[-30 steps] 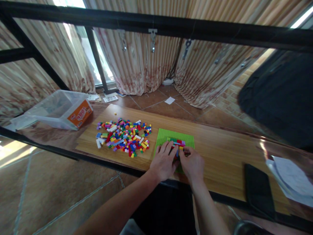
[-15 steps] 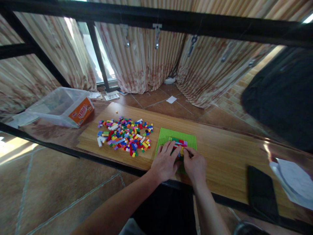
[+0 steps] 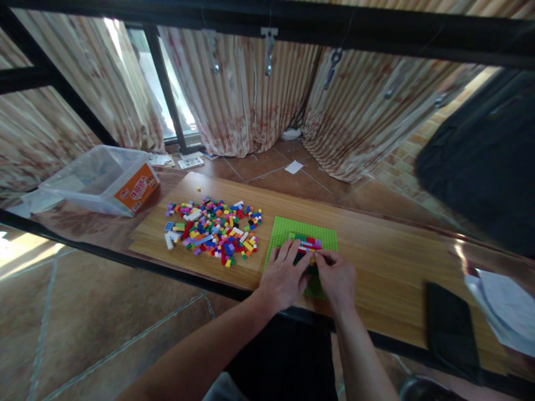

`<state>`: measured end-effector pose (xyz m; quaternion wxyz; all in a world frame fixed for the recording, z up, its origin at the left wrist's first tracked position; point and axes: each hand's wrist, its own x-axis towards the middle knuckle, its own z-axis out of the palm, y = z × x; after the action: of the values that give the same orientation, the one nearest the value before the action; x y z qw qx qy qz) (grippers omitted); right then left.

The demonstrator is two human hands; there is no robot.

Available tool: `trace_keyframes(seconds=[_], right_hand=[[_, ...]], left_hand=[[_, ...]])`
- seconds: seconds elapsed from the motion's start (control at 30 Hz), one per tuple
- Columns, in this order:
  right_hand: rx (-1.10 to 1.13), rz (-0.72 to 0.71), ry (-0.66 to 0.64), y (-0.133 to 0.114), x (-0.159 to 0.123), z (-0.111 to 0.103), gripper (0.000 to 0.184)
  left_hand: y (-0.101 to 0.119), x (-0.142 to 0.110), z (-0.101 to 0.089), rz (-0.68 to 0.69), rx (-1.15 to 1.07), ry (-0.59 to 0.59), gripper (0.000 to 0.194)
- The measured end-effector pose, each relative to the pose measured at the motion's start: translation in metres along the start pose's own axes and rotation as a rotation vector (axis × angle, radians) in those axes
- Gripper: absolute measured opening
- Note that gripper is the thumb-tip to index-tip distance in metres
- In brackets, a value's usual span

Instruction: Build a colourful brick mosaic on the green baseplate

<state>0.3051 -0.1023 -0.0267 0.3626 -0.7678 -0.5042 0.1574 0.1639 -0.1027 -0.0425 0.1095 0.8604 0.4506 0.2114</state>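
A green baseplate lies on the wooden table, with a small build of coloured bricks on it. My left hand rests on the plate's left part, fingers stretched out towards the build. My right hand sits just right of it, fingertips pinched at the near edge of the build. What the pinch holds is too small to see. A heap of several loose coloured bricks lies to the left of the plate.
A clear plastic box with an orange label stands at the far left. A black flat object and white papers lie at the right. A black frame bar crosses overhead; curtains hang behind.
Both hands stay on the baseplate at the build, with only slight finger shifts. The camera has tilted a little, so the scene sits slightly differently.
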Motion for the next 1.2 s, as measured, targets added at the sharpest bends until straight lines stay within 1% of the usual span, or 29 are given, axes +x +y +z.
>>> trace_keyframes(seconds=[0.17, 0.33, 0.43, 0.5, 0.57, 0.63, 0.67, 0.73, 0.8, 0.87, 1.03, 1.2], right_hand=[[0.001, -0.035, 0.028, 0.004, -0.002, 0.006, 0.033], [0.034, -0.082, 0.053, 0.006, -0.006, 0.013, 0.038], [0.158, -0.105, 0.01, 0.015, -0.007, 0.008, 0.039], [0.198, -0.127, 0.017, 0.026, -0.007, 0.0, 0.037], [0.111, -0.149, 0.099, 0.041, -0.006, -0.009, 0.036], [-0.02, -0.175, 0.184, 0.057, -0.005, -0.016, 0.035], [-0.086, -0.202, 0.188, 0.064, -0.004, -0.018, 0.035], [-0.16, -0.211, 0.208, 0.073, -0.003, -0.019, 0.036], [-0.193, -0.218, 0.185, 0.077, -0.002, -0.016, 0.036], [-0.201, -0.217, 0.165, 0.077, -0.001, -0.013, 0.036], [-0.177, -0.213, 0.176, 0.076, 0.0, -0.012, 0.037], [-0.192, -0.226, 0.189, 0.08, 0.002, -0.011, 0.035]], left_hand=[[0.001, 0.001, 0.002, -0.003, 0.009, -0.006, 0.055], [0.001, 0.001, 0.001, -0.013, -0.008, 0.007, 0.054], [0.0, -0.002, -0.001, 0.0, -0.059, 0.034, 0.055], [-0.002, -0.005, -0.003, 0.009, -0.101, 0.074, 0.058], [-0.004, -0.007, -0.003, 0.0, -0.153, 0.131, 0.059], [-0.006, -0.008, -0.003, -0.052, -0.215, 0.194, 0.059], [-0.007, -0.008, -0.002, -0.09, -0.244, 0.221, 0.061], [-0.009, -0.008, 0.0, -0.146, -0.279, 0.245, 0.064], [-0.01, -0.006, 0.001, -0.149, -0.271, 0.223, 0.065], [-0.009, -0.006, 0.001, -0.128, -0.241, 0.176, 0.064], [-0.005, -0.006, -0.002, -0.113, -0.151, 0.088, 0.057], [-0.002, -0.006, -0.003, -0.137, -0.1, 0.056, 0.049]])
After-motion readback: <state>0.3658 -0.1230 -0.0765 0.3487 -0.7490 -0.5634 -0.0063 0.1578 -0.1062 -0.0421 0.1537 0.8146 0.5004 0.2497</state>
